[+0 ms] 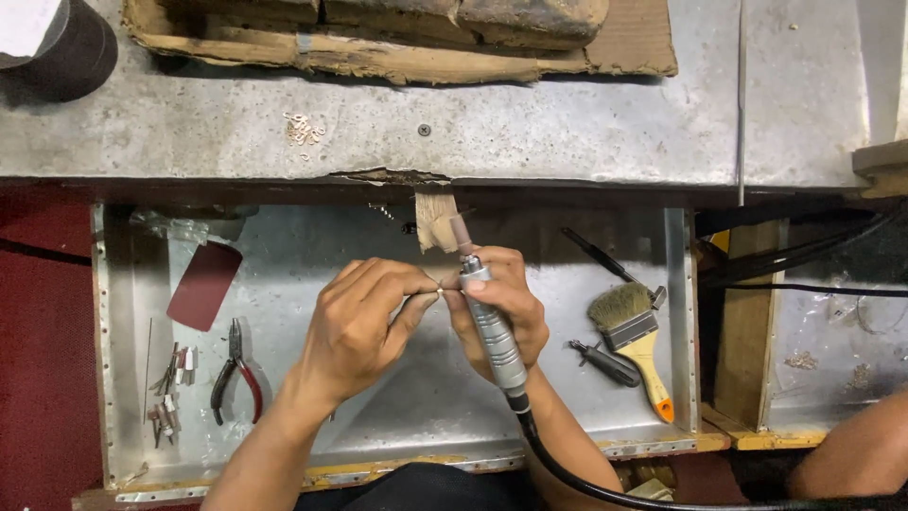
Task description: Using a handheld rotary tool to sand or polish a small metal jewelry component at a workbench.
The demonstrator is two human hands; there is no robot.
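Right hand (506,308) fist-grips ribbed silver rotary handpiece (492,331), axis 5-to-11 o'clock, tip meeting tiny pale metal piece (441,290) pinched at left hand (364,322) fingertips, approx 9 o'clock.

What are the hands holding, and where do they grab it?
The right hand grips a silver rotary tool handpiece around its barrel, just behind the tip. The left hand pinches a tiny pale piece between thumb and fingertips; what kind of piece cannot be told.

A scratched grey metal tabletop (586,123) is stretching across the far side, worn cardboard (397,52) lying along its far edge. A shallow metal tray (123,397) is sitting nearer, red floor (43,378) showing at left.
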